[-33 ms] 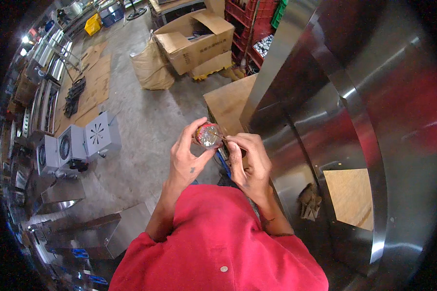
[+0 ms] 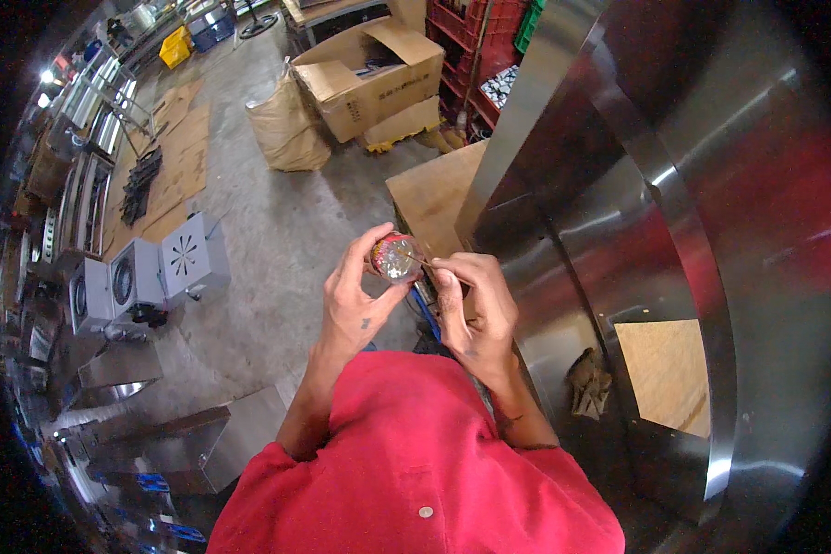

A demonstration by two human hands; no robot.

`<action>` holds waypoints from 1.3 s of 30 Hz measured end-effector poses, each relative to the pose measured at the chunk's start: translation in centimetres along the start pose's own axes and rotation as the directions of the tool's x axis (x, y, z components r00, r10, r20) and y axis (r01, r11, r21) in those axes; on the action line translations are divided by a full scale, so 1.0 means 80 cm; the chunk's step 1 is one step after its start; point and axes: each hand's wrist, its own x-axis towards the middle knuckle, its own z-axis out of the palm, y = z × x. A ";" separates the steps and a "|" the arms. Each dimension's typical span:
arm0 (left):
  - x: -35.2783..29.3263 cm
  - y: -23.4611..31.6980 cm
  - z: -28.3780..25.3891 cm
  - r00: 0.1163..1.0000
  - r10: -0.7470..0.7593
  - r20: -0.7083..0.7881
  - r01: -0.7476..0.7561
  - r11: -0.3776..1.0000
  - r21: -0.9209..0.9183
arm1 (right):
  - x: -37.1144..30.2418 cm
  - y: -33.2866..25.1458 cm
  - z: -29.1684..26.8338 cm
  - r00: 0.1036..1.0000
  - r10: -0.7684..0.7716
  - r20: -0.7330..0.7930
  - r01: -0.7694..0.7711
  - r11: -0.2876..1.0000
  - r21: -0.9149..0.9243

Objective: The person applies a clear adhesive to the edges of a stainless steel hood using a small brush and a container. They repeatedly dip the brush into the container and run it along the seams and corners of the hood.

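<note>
My left hand [image 2: 353, 288] is curled around what looks like a clear plastic bottle [image 2: 398, 259] with a red and yellow label. Its round, shiny base faces me, and the rest of it is hidden below. In a pinch of thumb and forefinger, my right hand [image 2: 475, 300] holds a thin brownish stick-like tool [image 2: 421, 262]. The tip of that tool meets the base of the bottle, but whether it pierces the plastic is too small to tell. Both hands are held out in front of my red shirt.
Tall brushed-steel panels [image 2: 637, 240] rise close on my right, with a brown rag or glove [image 2: 588, 382] and a wooden board [image 2: 665, 374] there. Ahead stand a brown board [image 2: 439, 198], a cardboard box [image 2: 379, 92] and a sack [image 2: 288, 129]. Grey metal housings [image 2: 194, 257] sit left.
</note>
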 end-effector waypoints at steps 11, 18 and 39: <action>-0.007 -0.014 -0.017 0.963 -0.264 -0.049 0.259 0.962 -0.089 | -0.049 0.205 -0.009 0.680 0.591 -0.434 -0.385 0.791 0.475; -0.031 -0.022 -0.035 0.941 -0.334 -0.050 0.326 0.937 -0.123 | -0.163 0.471 0.032 0.411 0.851 -0.327 -0.527 0.515 0.676; -0.051 -0.027 -0.053 0.944 -0.319 -0.083 0.315 0.947 -0.060 | -0.151 0.460 0.086 0.515 0.785 -0.346 -0.483 0.598 0.640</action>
